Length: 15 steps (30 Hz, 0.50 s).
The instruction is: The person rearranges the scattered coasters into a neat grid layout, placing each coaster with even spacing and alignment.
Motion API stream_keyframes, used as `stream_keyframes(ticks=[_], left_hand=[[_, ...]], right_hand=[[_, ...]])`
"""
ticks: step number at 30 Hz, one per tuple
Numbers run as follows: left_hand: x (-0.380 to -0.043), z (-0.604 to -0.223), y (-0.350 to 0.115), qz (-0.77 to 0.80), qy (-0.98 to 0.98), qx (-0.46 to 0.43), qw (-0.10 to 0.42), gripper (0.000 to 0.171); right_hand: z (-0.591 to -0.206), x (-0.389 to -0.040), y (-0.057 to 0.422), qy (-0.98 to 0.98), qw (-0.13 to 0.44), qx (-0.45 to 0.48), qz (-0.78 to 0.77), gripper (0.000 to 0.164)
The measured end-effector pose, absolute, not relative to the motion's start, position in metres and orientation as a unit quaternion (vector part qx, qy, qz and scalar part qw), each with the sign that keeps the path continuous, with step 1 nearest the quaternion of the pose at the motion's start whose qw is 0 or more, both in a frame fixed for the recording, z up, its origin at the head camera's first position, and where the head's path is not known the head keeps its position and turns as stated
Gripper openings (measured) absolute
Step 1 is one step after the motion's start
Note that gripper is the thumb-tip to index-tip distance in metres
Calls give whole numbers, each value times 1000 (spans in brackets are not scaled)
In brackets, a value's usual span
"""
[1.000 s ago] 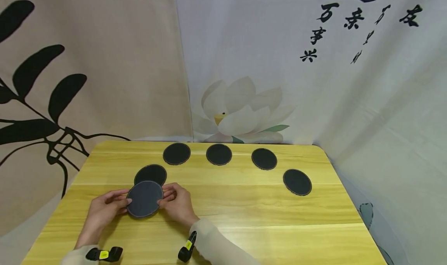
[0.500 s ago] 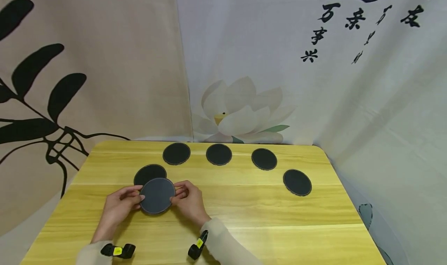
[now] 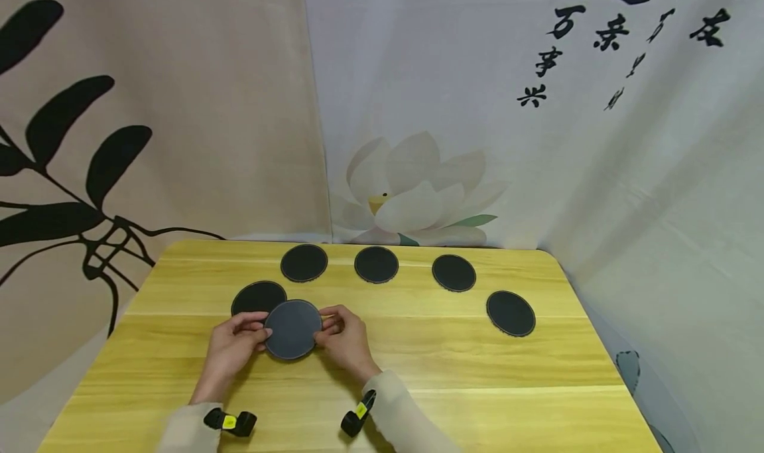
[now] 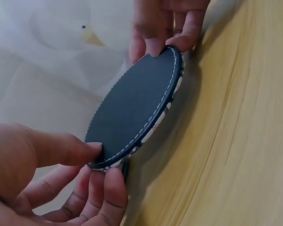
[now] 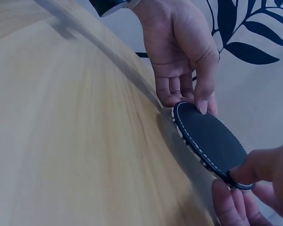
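Note:
A round dark coaster (image 3: pixel 293 330) with pale edge stitching is held between both hands over the front left part of the table. My left hand (image 3: pixel 234 344) pinches its left edge, thumb on top and fingers beneath. On the opposite edge, my right hand (image 3: pixel 347 341) pinches it the same way. The left wrist view shows the held coaster (image 4: pixel 134 106) tilted, with a patterned light underside showing along its rim. Just behind it lies another black coaster (image 3: pixel 255 296), partly covered by the held one in the head view.
Along the back of the wooden table (image 3: pixel 453 380) lie more black coasters: one at the back left (image 3: pixel 304 262), a middle coaster (image 3: pixel 376 264) and a third coaster (image 3: pixel 453 272). Further right sits another coaster (image 3: pixel 510 313). A printed curtain (image 3: pixel 418 108) hangs behind the table.
Both hands have moved right and slightly away from the body, carrying the coaster with them. The coasters lying on the table have stayed where they were.

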<state>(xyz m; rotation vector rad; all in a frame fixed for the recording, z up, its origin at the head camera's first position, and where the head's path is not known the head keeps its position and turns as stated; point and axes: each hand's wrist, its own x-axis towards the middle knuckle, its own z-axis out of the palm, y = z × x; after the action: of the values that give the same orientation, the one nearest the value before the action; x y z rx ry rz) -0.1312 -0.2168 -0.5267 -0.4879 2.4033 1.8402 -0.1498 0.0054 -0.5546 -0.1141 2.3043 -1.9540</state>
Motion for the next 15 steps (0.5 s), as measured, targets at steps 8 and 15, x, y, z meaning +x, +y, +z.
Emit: stream_keyframes(ticks=[8, 15], left_hand=[[-140, -528, -198, 602, 785, -146, 32, 36], [-150, -531, -182, 607, 783, -131, 20, 34]], right_hand=[[-552, -157, 22, 773, 53, -23, -631, 37], [-551, -165, 39, 781, 47, -12, -623, 38]])
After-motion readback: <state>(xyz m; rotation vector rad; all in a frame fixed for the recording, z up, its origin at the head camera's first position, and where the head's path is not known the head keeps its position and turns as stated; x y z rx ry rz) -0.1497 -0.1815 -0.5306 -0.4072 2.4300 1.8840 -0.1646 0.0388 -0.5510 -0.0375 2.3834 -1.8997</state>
